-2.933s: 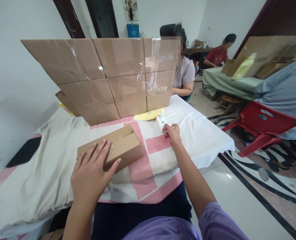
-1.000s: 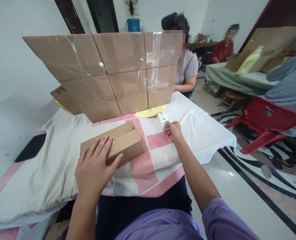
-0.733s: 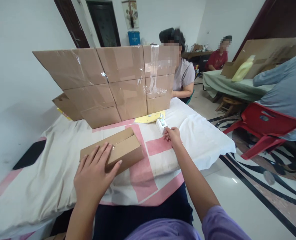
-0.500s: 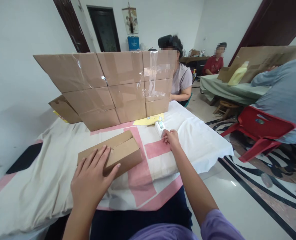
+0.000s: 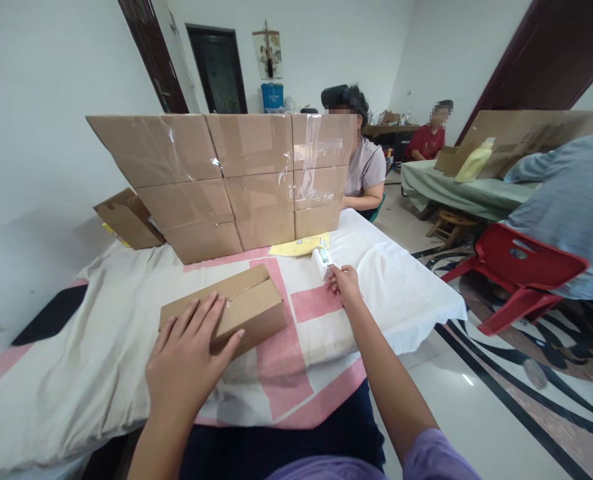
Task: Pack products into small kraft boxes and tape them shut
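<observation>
A closed brown cardboard box (image 5: pixel 256 320) lies at an angle on the cloth-covered table in front of me. My left hand (image 5: pixel 191 340) rests on it, fingers spread over the top and thumb along the near edge. Farther off to the right stands a small white tape dispenser (image 5: pixel 320 265) with a greenish roll in it. The curled fingers of my right hand (image 5: pixel 345 283) pinch at its near end. Whether a strip of tape is between the fingertips is too small to tell. Behind the dispenser lies a flat yellow patterned piece (image 5: pixel 299 245).
A tall taped cardboard screen (image 5: pixel 259 180) stands across the table's far side, with an open carton (image 5: pixel 131 220) behind its left end. A person (image 5: pixel 366 167) sits beyond it. To the right are a red plastic chair (image 5: pixel 531 267) and another table (image 5: pixel 451 190) with a yellow bottle (image 5: pixel 476 161).
The view has tipped up slightly, so the room sits a little lower in the picture. Both hands keep nearly the same places on the box and at the tape dispenser.
</observation>
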`<state>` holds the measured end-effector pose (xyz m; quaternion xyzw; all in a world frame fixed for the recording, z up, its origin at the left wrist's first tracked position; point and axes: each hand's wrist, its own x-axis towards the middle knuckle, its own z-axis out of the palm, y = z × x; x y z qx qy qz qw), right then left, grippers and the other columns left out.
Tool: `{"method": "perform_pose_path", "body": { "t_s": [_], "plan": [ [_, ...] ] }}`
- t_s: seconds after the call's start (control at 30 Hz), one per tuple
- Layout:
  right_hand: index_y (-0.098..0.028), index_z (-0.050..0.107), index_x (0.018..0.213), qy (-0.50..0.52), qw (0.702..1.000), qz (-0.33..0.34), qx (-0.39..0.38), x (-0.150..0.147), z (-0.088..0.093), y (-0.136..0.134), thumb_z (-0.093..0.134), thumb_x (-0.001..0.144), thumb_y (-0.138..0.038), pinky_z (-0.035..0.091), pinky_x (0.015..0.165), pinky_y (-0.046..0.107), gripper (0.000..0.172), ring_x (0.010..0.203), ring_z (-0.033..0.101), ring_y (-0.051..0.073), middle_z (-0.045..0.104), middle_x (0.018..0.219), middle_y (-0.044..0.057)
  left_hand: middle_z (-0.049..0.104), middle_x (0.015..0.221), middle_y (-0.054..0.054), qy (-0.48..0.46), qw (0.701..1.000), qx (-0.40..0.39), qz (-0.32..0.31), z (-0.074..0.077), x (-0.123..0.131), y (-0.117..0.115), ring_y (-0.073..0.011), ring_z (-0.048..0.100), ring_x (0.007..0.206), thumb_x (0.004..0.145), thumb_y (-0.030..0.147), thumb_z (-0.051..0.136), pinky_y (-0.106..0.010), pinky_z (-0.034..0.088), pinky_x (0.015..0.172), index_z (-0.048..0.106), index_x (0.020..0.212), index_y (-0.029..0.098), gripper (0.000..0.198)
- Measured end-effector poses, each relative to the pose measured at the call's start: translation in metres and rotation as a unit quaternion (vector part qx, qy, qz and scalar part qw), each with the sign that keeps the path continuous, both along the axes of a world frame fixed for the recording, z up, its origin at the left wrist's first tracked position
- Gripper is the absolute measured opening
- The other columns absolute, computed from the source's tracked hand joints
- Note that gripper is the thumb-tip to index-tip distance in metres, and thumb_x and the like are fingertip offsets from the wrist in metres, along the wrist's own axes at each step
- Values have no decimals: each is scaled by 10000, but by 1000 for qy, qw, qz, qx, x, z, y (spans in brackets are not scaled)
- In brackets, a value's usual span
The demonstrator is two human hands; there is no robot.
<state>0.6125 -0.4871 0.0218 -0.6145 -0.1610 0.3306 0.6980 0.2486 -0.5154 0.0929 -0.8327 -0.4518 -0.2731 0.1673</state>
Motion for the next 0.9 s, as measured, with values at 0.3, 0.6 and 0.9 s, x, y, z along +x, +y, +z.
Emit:
{"method": "perform_pose_path", "body": {
  "t_s": [0.3,0.6,0.9],
  "plan": [
    [-278,293,887,-7,1000,6,-10,-1,0,0,797,773,-330,274,242,186,520,342,561,146,607,514,-84,564,1502,-79,-3,1000,3,-2,-2,-1,1,-348,559,1325,969,523,449,-514,351,1128,481,1493,216,607],
    [-276,294,883,-8,1000,16,-12,-1,4,-2,760,781,-296,248,240,191,477,311,523,131,615,527,-93,555,1511,-82,-14,1000,-6,-5,-2,-1,0,-349,527,1363,969,519,453,-515,336,1143,459,1508,223,616],
    [-274,307,877,-3,1000,25,-1,0,5,-3,794,719,-313,229,251,185,514,303,489,112,608,533,-91,554,1512,-65,-33,999,-20,-6,-2,-1,-1,-356,523,1373,957,515,469,-523,332,1158,464,1517,251,619]
  ]
}}
